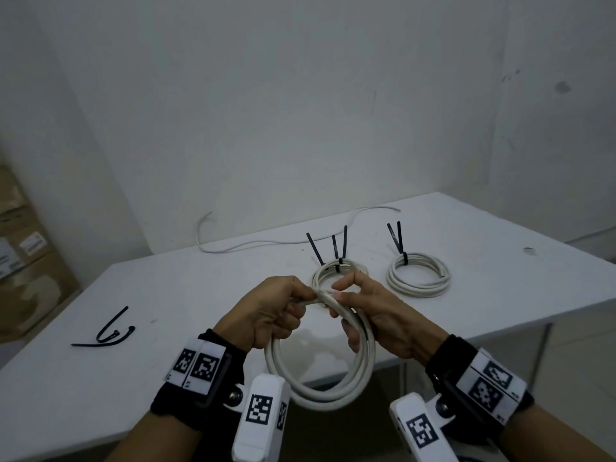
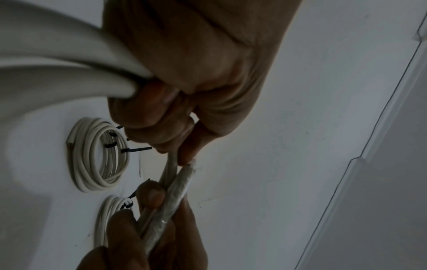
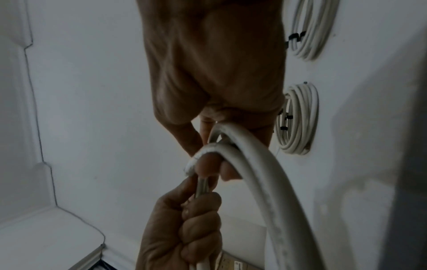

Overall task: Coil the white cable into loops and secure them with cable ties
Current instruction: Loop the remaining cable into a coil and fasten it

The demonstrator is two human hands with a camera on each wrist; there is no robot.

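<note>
A white cable coil (image 1: pixel 320 388) of about three loops hangs in the air above the table's front edge. My left hand (image 1: pixel 273 315) grips the top of the loops in a fist. My right hand (image 1: pixel 363 315) pinches the same bundle just to the right, thumb and fingers round the strands. In the left wrist view the cable (image 2: pixel 166 204) runs between both hands, its cut end near my left thumb. The right wrist view shows the loops (image 3: pixel 261 182) curving out from under my right fingers. Loose black cable ties (image 1: pixel 106 331) lie on the table at the left.
Two tied white coils lie on the white table (image 1: pixel 500 261) behind my hands: one (image 1: pixel 336 271) with three black tie tails, one (image 1: pixel 420 275) to its right. A thin white wire (image 1: pixel 266 243) trails along the back edge. Cardboard boxes (image 1: pixel 23 255) stand at far left.
</note>
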